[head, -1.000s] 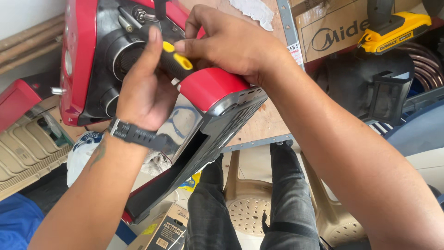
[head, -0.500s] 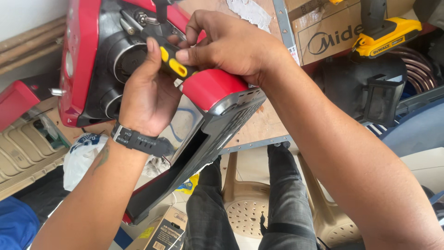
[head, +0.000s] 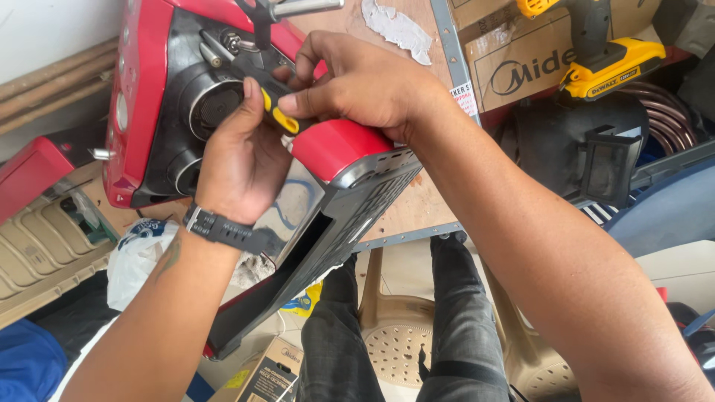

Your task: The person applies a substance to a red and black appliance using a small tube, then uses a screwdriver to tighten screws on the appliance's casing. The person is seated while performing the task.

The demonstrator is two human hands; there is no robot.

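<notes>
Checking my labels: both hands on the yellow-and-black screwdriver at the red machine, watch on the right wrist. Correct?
One slip: the black watch is on the left wrist, not the right, as the head view shows. The rest holds: the left hand and right hand both hold the yellow-and-black screwdriver at the red machine.

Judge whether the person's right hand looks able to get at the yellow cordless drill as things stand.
Probably not at once: the right hand grips the yellow-and-black screwdriver against the red machine, and the yellow cordless drill sits apart on a cardboard box.
</notes>
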